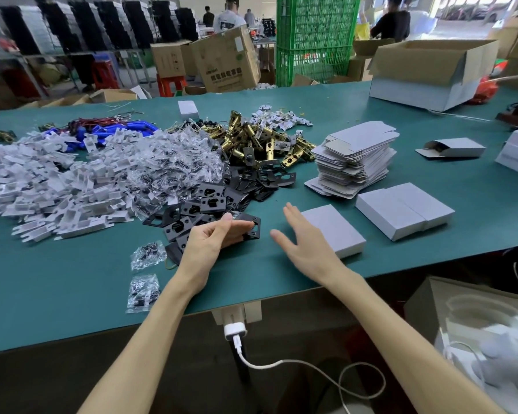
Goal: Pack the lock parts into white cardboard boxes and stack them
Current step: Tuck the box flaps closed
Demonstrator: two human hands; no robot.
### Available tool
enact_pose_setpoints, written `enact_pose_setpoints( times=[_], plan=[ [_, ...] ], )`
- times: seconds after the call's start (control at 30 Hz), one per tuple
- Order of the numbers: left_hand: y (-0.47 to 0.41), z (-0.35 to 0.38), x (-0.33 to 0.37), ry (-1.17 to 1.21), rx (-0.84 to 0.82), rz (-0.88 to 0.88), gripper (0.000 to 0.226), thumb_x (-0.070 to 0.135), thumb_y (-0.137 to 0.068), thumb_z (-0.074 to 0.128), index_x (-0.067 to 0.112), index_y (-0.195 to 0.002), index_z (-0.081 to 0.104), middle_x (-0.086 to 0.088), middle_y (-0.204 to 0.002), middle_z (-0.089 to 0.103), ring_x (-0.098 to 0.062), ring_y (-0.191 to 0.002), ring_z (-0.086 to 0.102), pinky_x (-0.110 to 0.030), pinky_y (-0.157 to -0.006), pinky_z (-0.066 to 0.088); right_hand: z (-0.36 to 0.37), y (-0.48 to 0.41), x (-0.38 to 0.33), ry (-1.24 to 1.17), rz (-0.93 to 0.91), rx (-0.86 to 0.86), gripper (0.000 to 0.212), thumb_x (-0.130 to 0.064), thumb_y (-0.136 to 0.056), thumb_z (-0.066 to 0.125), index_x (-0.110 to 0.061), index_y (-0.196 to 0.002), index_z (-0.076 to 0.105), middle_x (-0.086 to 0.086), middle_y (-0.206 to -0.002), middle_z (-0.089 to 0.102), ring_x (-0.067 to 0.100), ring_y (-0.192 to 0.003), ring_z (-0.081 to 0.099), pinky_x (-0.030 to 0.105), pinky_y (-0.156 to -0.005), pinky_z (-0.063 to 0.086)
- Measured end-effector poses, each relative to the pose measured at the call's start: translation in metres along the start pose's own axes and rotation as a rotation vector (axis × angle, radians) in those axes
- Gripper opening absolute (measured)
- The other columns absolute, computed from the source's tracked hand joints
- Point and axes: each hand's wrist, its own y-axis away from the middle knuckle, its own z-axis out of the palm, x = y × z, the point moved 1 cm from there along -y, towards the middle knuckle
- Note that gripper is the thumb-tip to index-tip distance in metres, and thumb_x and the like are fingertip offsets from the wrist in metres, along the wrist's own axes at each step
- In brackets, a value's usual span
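Observation:
My left hand (213, 240) pinches a black strike plate (253, 227) at the near edge of a pile of black plates (210, 201). My right hand (304, 240) hovers open, fingers spread, just right of it and beside a closed white cardboard box (338, 231). Two more closed white boxes (404, 209) lie side by side to the right. A stack of flat unfolded boxes (353, 156) stands behind them. Brass latch bolts (251, 138) are heaped at the centre of the green table (72, 294).
A wide heap of white plastic parts (57, 180) and clear screw bags (168, 162) fills the left. Two screw bags (142, 274) lie near the front edge. A half-open white box (452, 147) and a large carton (431, 73) sit far right. A charger cable (237, 336) hangs below.

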Motion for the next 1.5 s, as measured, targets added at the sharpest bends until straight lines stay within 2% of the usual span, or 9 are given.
enact_pose_setpoints(
  times=[0.43,0.7,0.83,0.9,1.03,1.17,1.23,1.4,1.5],
  plan=[
    [-0.002,-0.002,-0.001,0.013,0.004,-0.020,0.040,0.036,-0.109,0.050,0.011,-0.109,0.082,-0.009,-0.112,0.079,-0.024,-0.112,0.074,-0.039,-0.103,0.056,-0.053,-0.017,0.058,-0.033,0.060,0.075,0.062,-0.032,-0.102,0.060,-0.012,-0.157,0.037,0.000,-0.163,0.035,0.014,-0.151,0.030,0.038,-0.125,0.024],
    [-0.001,-0.001,-0.001,0.001,0.003,-0.016,0.041,0.036,-0.109,0.051,0.010,-0.109,0.081,-0.008,-0.112,0.079,-0.023,-0.111,0.074,-0.033,-0.100,0.058,-0.082,-0.014,0.084,0.047,0.067,0.204,0.042,-0.018,-0.100,0.063,-0.011,-0.141,0.060,0.004,-0.145,0.059,0.019,-0.137,0.051,0.027,-0.114,0.035],
    [-0.002,-0.001,0.000,-0.001,0.003,-0.015,0.040,0.036,-0.108,0.051,0.011,-0.108,0.082,-0.007,-0.111,0.080,-0.023,-0.110,0.075,-0.031,-0.099,0.058,-0.084,-0.011,0.083,-0.025,0.023,0.242,0.022,-0.012,-0.098,0.064,-0.014,-0.119,0.073,0.001,-0.118,0.073,0.015,-0.110,0.066,0.004,-0.087,0.041],
    [-0.002,-0.001,0.000,-0.002,0.011,-0.017,0.040,0.036,-0.108,0.051,0.010,-0.109,0.082,-0.007,-0.111,0.080,-0.022,-0.110,0.075,-0.031,-0.099,0.058,-0.088,-0.014,0.075,-0.059,-0.027,0.365,0.017,-0.009,-0.098,0.063,-0.015,-0.109,0.074,0.000,-0.109,0.072,0.016,-0.102,0.066,0.002,-0.081,0.041],
    [-0.001,0.001,0.001,-0.013,0.021,-0.009,0.040,0.033,-0.109,0.051,0.009,-0.107,0.082,-0.008,-0.108,0.080,-0.023,-0.108,0.076,-0.029,-0.094,0.059,-0.101,-0.042,0.052,0.240,-0.155,0.675,0.022,-0.006,-0.095,0.062,-0.003,-0.116,0.066,0.017,-0.120,0.056,0.033,-0.116,0.051,0.029,-0.103,0.041],
    [-0.001,0.001,0.000,-0.003,0.032,-0.003,0.040,0.032,-0.109,0.051,0.007,-0.105,0.082,-0.010,-0.107,0.080,-0.025,-0.106,0.076,-0.031,-0.093,0.060,-0.117,-0.089,0.037,0.493,0.013,0.495,0.062,-0.025,-0.103,0.057,0.005,-0.152,0.033,0.025,-0.159,0.026,0.039,-0.149,0.021,0.041,-0.124,0.018],
    [-0.002,-0.001,0.000,-0.004,0.039,-0.001,0.040,0.032,-0.109,0.051,0.007,-0.106,0.082,-0.010,-0.107,0.080,-0.025,-0.106,0.076,-0.033,-0.094,0.060,-0.121,-0.106,0.035,0.571,0.111,0.397,0.068,-0.032,-0.106,0.051,0.006,-0.155,0.023,0.026,-0.164,0.019,0.038,-0.154,0.012,0.043,-0.127,0.011],
    [-0.004,-0.003,-0.003,0.029,0.047,-0.004,0.041,0.032,-0.109,0.051,0.007,-0.104,0.082,-0.011,-0.107,0.080,-0.026,-0.105,0.076,-0.033,-0.093,0.061,-0.120,-0.108,0.036,0.722,0.125,0.411,0.028,-0.006,-0.100,0.051,0.005,-0.126,0.054,0.025,-0.134,0.055,0.041,-0.127,0.045,0.044,-0.113,0.032],
    [-0.005,-0.003,-0.003,0.037,0.042,-0.008,0.039,0.032,-0.109,0.052,0.008,-0.103,0.083,-0.012,-0.107,0.080,-0.027,-0.105,0.076,-0.034,-0.093,0.061,-0.120,-0.100,0.035,0.731,0.072,0.456,0.029,0.005,-0.094,0.046,0.005,-0.121,0.057,0.026,-0.124,0.058,0.042,-0.116,0.048,0.044,-0.102,0.038]
  ],
)
